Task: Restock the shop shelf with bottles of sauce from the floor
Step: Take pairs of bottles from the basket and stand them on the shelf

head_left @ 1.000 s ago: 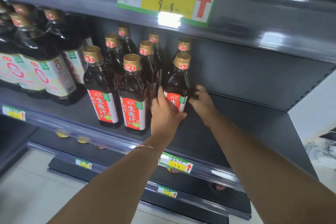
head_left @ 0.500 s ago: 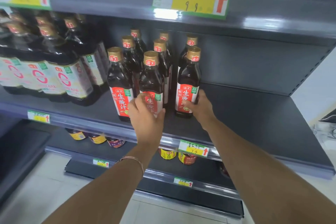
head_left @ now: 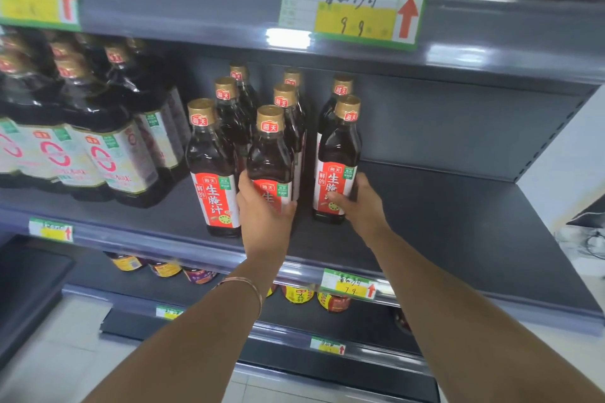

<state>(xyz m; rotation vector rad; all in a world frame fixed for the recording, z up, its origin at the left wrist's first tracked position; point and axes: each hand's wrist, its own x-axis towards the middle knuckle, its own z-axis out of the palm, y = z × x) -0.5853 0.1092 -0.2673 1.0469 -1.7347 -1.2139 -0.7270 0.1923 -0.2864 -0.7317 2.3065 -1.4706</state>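
Several dark sauce bottles with gold caps and red labels stand in rows on the grey middle shelf [head_left: 442, 226]. My left hand [head_left: 265, 209] grips the lower body of the front middle bottle [head_left: 270, 157]. My right hand [head_left: 358, 206] holds the base of the front right bottle [head_left: 339, 154], thumb across its label, fingers round the far side. Both bottles stand upright on the shelf. A third front bottle [head_left: 209, 167] stands untouched just left of my left hand.
Larger dark bottles with white labels [head_left: 108, 144] fill the shelf's left part. Bare shelf lies to the right of the sauce bottles. A price tag [head_left: 352, 8] hangs on the shelf above. Small jars [head_left: 298, 293] sit on the lower shelf.
My left hand went from the right bottle to the front middle bottle. The right hand came from behind the right bottle round to its base. The view backed away from the shelf.
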